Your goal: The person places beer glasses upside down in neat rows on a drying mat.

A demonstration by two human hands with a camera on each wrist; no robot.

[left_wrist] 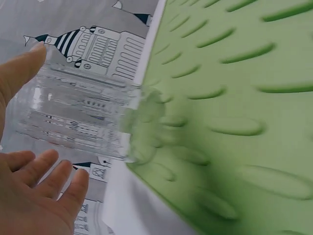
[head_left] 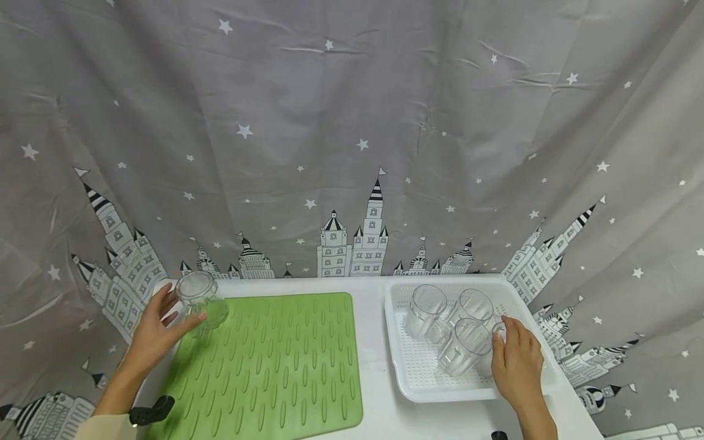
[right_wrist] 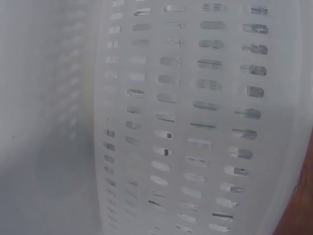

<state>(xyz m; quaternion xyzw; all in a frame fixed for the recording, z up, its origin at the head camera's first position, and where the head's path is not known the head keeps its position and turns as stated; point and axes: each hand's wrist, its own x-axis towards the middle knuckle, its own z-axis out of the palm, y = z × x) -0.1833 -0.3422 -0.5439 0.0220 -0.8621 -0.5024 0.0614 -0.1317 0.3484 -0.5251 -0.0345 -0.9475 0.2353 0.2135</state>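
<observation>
At the left, a clear glass [head_left: 197, 293] stands at the far left corner of the green mat [head_left: 275, 360], its base end up. My left hand [head_left: 159, 327] is spread about it, thumb on one side and fingers on the other. In the left wrist view, daylight shows between the fingers [left_wrist: 51, 178] and the glass [left_wrist: 78, 112]. At the right, my right hand [head_left: 517, 360] reaches over the basket's right side, thumb and fingertips pinching the edge of another clear glass [head_left: 498, 330], mostly hidden by the hand and its neighbours.
Three more clear glasses, one of them in front [head_left: 464, 348], stand close together in the white perforated basket [head_left: 404, 373]. Its slotted wall [right_wrist: 186, 117] fills the right wrist view. A grey curtain [head_left: 352, 122] with printed castles hangs behind the white table [head_left: 376, 342].
</observation>
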